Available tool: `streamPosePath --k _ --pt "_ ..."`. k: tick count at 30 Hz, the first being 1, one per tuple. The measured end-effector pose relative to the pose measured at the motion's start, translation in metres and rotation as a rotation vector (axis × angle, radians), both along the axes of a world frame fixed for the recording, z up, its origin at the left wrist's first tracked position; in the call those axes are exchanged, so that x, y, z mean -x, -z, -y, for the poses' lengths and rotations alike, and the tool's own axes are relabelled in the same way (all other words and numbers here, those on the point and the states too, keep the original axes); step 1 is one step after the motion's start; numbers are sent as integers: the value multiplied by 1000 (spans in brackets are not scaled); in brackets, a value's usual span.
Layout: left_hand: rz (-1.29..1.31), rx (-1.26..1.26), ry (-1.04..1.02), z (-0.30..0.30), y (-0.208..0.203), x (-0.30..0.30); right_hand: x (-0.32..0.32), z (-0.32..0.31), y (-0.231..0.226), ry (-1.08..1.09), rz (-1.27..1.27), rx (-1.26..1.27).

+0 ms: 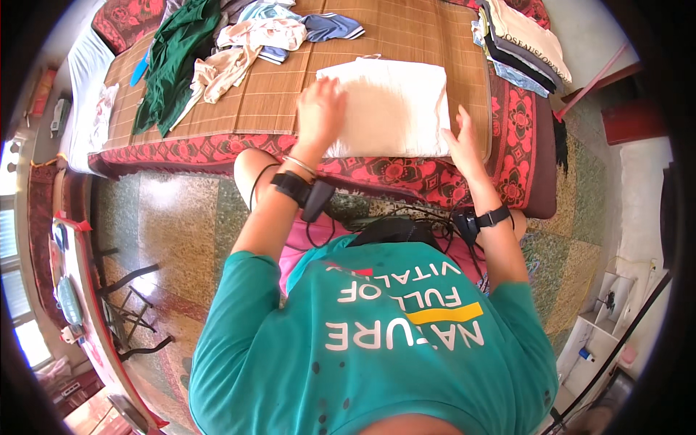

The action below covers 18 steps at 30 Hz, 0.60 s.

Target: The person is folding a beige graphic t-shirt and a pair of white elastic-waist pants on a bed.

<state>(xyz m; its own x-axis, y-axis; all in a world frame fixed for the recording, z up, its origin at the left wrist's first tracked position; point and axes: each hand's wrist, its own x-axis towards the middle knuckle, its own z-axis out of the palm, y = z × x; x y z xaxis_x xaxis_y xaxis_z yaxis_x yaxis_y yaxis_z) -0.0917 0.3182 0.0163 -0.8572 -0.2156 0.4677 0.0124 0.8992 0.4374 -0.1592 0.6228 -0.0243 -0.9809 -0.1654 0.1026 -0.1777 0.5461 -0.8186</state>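
A white folded garment (395, 109) lies flat as a near-square on the brown woven mat in front of me. My left hand (322, 112) is at its left edge, slightly blurred, with its fingers stretched out. Beside the right edge is my right hand (465, 141), its fingers apart and the thumb by the cloth. Neither hand grips the garment. A thin loop of cord or strap shows at the garment's far edge.
Loose clothes lie far left: a dark green garment (177, 65), a cream one (221, 72) and a blue one (332, 27). Folded clothes (522, 43) are stacked far right. The mat (275, 94) covers a red patterned bedspread (391, 174). A long table (109, 341) stands left.
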Motion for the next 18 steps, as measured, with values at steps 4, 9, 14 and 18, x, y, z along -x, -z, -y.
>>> streamPosePath --k 4,9,14,18 --pt "99 162 24 -42 8 7 -10 67 -45 -270 -416 -26" --pt "156 261 19 -52 28 26 0 124 -24 -293 -493 -274" --pt "168 235 78 -44 27 21 12 101 -5 -251 -576 -616" --pt "144 229 41 -44 29 21 14 97 -2 -80 -520 -701"
